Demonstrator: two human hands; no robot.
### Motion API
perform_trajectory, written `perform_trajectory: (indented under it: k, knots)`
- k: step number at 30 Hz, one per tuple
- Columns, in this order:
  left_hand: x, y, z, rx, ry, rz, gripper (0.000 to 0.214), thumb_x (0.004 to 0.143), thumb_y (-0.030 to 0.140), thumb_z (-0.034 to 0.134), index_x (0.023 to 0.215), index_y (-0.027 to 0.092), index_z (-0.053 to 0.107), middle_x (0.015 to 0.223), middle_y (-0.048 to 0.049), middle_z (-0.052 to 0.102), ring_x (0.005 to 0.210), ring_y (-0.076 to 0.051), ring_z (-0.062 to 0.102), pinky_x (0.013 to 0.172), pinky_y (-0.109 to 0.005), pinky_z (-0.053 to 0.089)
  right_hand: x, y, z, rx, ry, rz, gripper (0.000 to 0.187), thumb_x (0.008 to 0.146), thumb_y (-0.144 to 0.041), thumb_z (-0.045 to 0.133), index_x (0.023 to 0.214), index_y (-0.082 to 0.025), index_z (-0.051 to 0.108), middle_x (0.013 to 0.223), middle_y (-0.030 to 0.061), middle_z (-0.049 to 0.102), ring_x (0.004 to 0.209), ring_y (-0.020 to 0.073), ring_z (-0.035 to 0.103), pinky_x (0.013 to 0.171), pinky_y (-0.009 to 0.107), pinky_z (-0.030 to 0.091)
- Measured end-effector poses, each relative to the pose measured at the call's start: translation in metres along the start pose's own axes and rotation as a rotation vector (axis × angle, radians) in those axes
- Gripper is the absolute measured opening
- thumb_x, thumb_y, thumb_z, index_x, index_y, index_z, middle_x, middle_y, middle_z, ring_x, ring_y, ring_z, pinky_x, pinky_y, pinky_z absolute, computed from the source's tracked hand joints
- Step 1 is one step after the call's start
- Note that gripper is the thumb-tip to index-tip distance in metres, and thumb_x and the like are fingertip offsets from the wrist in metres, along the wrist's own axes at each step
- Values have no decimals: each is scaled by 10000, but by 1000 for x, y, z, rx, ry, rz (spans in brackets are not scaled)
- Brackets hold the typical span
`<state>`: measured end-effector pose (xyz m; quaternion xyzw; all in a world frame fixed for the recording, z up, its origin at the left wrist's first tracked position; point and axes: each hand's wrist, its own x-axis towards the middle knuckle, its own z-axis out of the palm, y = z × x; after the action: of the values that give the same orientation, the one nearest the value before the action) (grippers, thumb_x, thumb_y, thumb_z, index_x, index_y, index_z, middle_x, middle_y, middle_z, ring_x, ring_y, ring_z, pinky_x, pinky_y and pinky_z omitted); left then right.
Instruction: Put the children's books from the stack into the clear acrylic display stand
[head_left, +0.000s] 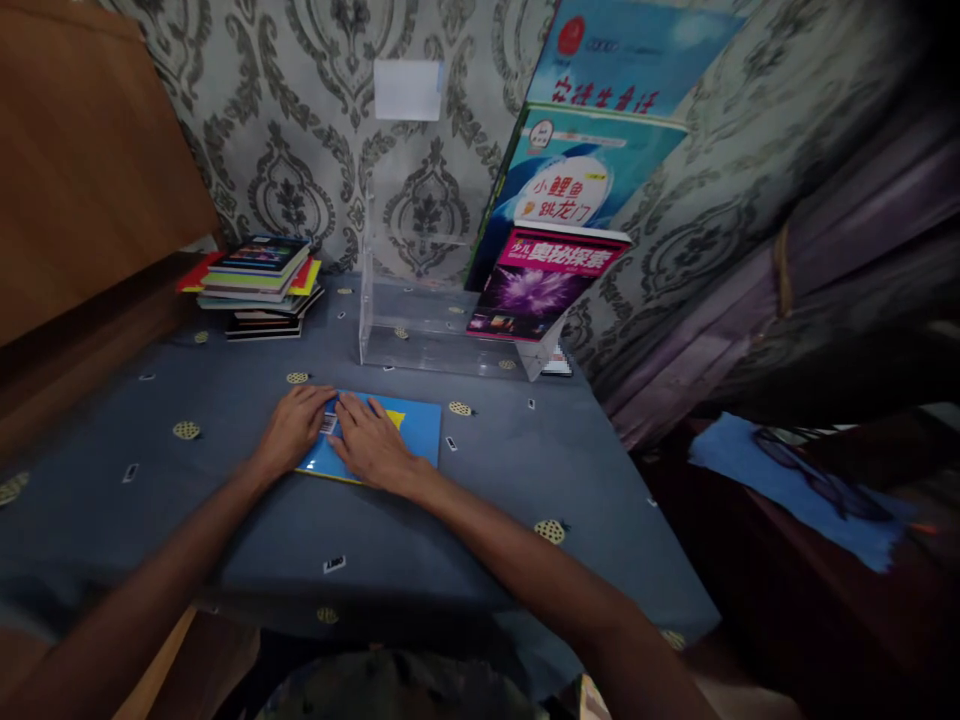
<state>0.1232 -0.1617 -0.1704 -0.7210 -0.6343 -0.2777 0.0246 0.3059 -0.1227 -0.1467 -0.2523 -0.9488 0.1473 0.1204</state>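
Blue book (418,430) flat on tablecloth (495,500)

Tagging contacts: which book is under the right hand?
The blue book lying flat, right hand on its cover, left hand at its edge; no hand touches the stacked books or the racked books.

Dim light falls on grey damask wallpaper (300,60), a tied purplish curtain (712,310) and a pineapple-print tablecloth (517,460).
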Motion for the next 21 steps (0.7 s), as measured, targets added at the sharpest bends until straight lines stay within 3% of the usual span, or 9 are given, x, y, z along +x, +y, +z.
perform_trajectory:
  k: [3, 8, 12, 17, 21]
  knots:
    - [-1, -1, 2, -4, 25, -4, 396, 946, 227, 394, 1194, 186, 699, 1196, -111, 726, 1136, -278, 623, 1027, -503, 510, -15, 15, -5, -10, 20, 50, 590, 1033, -407, 455, 1495, -43, 426, 1593, 218, 391, 1513, 296, 321, 1246, 501, 252]
    - [-2, 1, 2, -8, 43, -12, 394, 956, 252, 386, 1175, 173, 704, 1194, -114, 730, 1131, -281, 629, 1030, -516, 507, -63, 64, -17, 9, 75, 211, 580, 1038, -424, 419, 1508, -87, 441, 1592, 198, 402, 1505, 294, 341, 1243, 534, 238]
    - [0, 1, -1, -20, 22, -28, 411, 960, 274, 371, 1173, 168, 706, 1207, -112, 732, 1143, -271, 639, 1051, -509, 500, -91, 93, -23, 89, 108, 203, 545, 1050, -434, 367, 1526, -178, 441, 1596, 135, 419, 1493, 252, 372, 1236, 519, 264]
    - [0, -8, -18, -95, -93, -18, 438, 951, 282, 367, 1217, 181, 701, 1281, -98, 715, 1222, -261, 628, 1090, -503, 481, -94, 93, -21, 83, 141, 200, 536, 1051, -420, 357, 1526, -189, 446, 1584, 133, 438, 1475, 253, 401, 1229, 522, 265]
    - [-25, -10, -37, -97, -131, 35, 427, 969, 283, 370, 1219, 221, 711, 1301, -73, 711, 1281, -261, 605, 1105, -512, 472, -92, 87, -20, 52, 138, 217, 538, 1055, -406, 336, 1527, -171, 443, 1592, 138, 426, 1482, 251, 388, 1232, 505, 262]
